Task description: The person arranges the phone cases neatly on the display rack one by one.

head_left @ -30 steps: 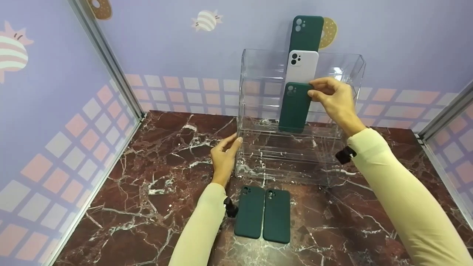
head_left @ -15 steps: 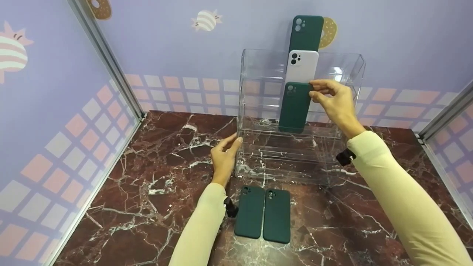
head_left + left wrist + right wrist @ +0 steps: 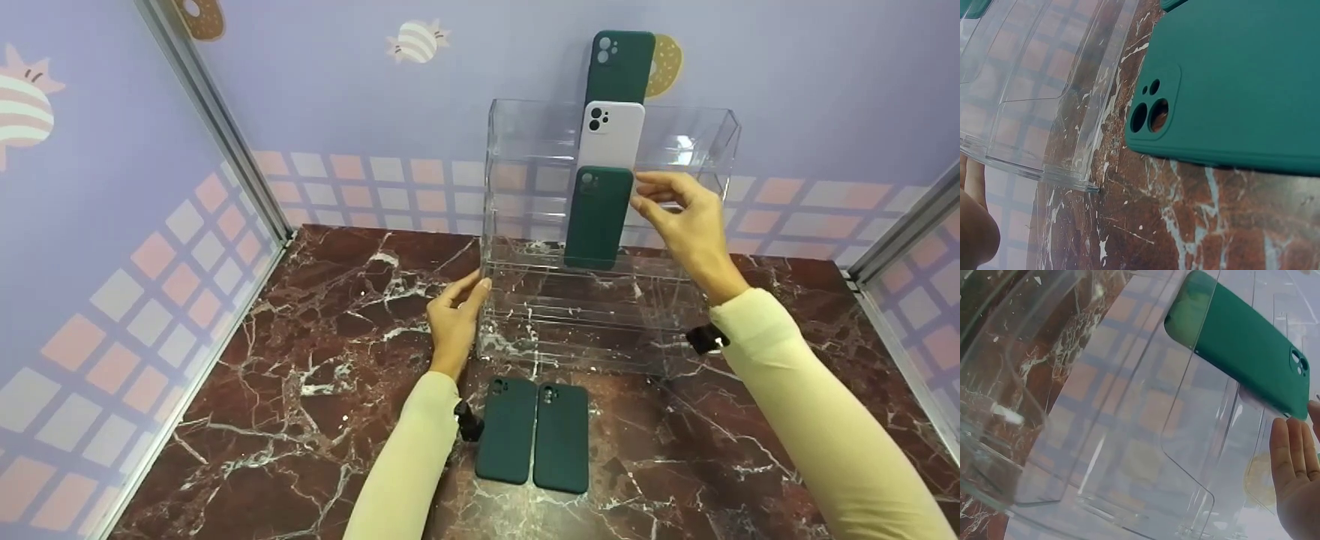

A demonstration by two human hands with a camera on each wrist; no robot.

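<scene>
My right hand [image 3: 688, 221], loosely parted, holds nothing; a careless brush could tip the standing green case [image 3: 599, 221] just beside it. My left hand [image 3: 455, 319], relaxed, touches the clear rack [image 3: 517, 264].

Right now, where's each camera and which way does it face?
Head: on the head, facing forward and down at the clear rack; left hand and right hand show.
Left wrist: on that wrist, facing a green phone case lying flat; part of that hand shows.
Right wrist: likewise, facing the standing green case; fingers show.
Head and right wrist both show it.
</scene>
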